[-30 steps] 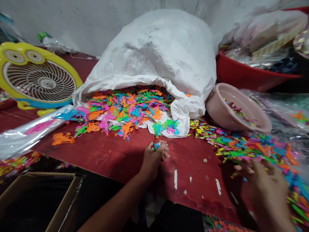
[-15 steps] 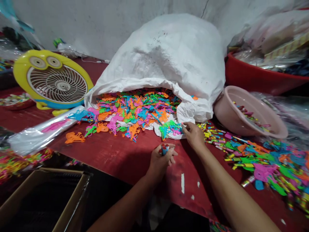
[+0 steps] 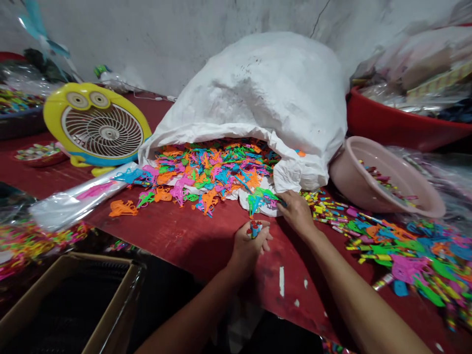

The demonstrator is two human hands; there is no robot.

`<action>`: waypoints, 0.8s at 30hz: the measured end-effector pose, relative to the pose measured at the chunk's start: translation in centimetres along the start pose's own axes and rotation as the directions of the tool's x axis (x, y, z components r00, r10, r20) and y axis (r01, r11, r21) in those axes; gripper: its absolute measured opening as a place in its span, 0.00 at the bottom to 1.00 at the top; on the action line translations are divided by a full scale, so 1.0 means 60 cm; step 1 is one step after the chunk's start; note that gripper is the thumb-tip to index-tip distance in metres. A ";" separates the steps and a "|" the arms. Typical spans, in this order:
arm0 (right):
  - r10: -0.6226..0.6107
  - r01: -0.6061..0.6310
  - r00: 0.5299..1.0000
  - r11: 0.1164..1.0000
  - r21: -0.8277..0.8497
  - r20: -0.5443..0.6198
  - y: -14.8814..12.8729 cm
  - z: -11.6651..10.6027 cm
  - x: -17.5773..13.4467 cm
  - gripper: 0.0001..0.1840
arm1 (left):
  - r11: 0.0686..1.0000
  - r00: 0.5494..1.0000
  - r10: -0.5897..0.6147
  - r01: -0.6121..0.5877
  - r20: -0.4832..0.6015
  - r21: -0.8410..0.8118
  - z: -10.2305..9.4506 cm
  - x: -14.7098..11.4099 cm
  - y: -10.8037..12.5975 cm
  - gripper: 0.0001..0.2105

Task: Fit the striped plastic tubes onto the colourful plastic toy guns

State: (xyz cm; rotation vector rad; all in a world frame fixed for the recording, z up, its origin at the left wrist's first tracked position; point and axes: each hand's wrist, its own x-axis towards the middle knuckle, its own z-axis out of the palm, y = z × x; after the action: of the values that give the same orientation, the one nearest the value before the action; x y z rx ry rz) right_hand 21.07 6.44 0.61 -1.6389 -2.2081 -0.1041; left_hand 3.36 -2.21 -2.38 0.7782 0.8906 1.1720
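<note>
A: Largest container?
B: One white sack [image 3: 280, 83], lying centre-far on the red table [image 3: 165, 241], mouth toward the near side. Contents: flat plastic pieces [image 3: 206, 172] in orange, pink, green and blue, spilling out over its lip.

A: Containers on the right?
B: One pink basin [image 3: 346, 172], tilted, beside the sack; small yellow and red tubes [image 3: 379, 179] inside. Behind it, one red basin [image 3: 401, 125], heaped with clear plastic bags. Nearer, a loose mixed heap [image 3: 409, 265] of pieces and tubes.

A: On the left?
B: One low red dish [image 3: 42, 162] of small pale pieces, left of a yellow fan [image 3: 106, 132]; farther back, a dark tub [image 3: 24, 125] of multicoloured bits. Near left, one cardboard box [image 3: 110, 301], its interior too dark to read.

A: And the hands?
B: Left hand [image 3: 245, 243]: fingers curled round a small bundle [image 3: 255, 229], blue with red ends, near centre. Right hand [image 3: 297, 211]: fingers bent, tips at the sack's near lip, just beside green and pink pieces; whether they gripped one could not be told.
</note>
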 end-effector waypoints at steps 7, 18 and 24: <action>0.028 -0.055 0.997 0.923 0.381 0.078 0.021 -0.076 -0.044 0.16 | 1.000 1.000 -0.006 0.006 -0.013 -0.019 0.001 -0.001 0.000 0.20; 0.356 -0.393 0.909 0.563 0.727 0.215 0.022 -0.096 -0.088 0.21 | 0.999 1.000 0.012 -0.012 0.007 -0.036 0.002 -0.006 0.007 0.21; 0.433 -0.479 0.853 0.426 0.767 0.291 0.016 -0.092 -0.119 0.31 | 1.000 1.000 0.015 -0.015 0.022 -0.010 0.005 -0.008 0.010 0.21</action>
State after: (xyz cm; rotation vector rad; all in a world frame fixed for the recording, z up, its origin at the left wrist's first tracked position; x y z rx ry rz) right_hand 25.12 -1.30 3.06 -1.5441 -1.3225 0.9990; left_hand 3.33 -2.59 -1.63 0.7896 0.8609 1.1779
